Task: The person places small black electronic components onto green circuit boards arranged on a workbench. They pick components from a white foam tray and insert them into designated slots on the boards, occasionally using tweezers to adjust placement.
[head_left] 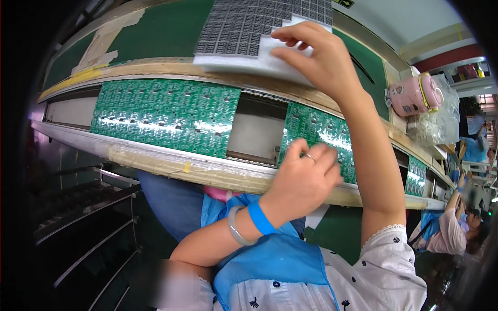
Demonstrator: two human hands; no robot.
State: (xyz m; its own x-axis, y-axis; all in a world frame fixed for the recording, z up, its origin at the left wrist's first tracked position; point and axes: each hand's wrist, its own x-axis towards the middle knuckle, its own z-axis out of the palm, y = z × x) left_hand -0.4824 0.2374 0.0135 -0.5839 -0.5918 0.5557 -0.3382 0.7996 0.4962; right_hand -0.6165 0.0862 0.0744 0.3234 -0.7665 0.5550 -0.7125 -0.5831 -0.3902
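Observation:
My left hand (pixel 307 179), with a ring, a blue wristband and a pale bangle, is over a green circuit board (pixel 332 127) in the conveyor channel. Its fingers curl together, and whatever they may hold is hidden beneath them. Farther off, my right hand (pixel 327 59) hovers at the edge of a block of grey seven-segment displays (pixel 233 31). Those displays stand in tight rows on a white foam sheet (pixel 228 63), part of which is bare beside my fingers. The right thumb and fingers are apart, with nothing visible between them.
Another green board panel (pixel 166 115) lies to the left in the channel, past a gap (pixel 257 127). A wooden rail (pixel 171 171) runs along the near side. A pink lidded container (pixel 413 96) stands at right by a plastic bag (pixel 441 116). Co-workers (pixel 448 228) sit farther right.

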